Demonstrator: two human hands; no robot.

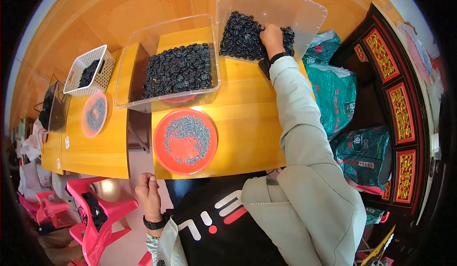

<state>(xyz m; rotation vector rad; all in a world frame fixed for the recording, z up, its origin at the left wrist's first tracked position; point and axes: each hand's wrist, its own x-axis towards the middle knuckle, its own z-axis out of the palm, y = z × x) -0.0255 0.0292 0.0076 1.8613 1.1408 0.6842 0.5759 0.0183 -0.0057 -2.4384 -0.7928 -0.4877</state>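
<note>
**One head-worn fisheye, looking steeply down**

The single view sits on the person's head and faces down and forward over the yellow tabletop (247, 123). The person's own chest and sleeves fill the lower edge, close to the lens. Straight table edges bow toward the dark round rim. The floor shows at the left.

Right hand in the far bin, left hand below the table edge

The right hand (272, 38) lies on the small parts (240, 37) inside the tilted bin (285, 6). Left of it sits a second bin (166, 28) of parts, and further left a basket (90, 68). Nearer than the hand, a round plate (185, 141) rests on the table (252, 123). The left hand (148, 194) hangs below the table's near edge, a plastic chair (97, 213) to its left.
</note>
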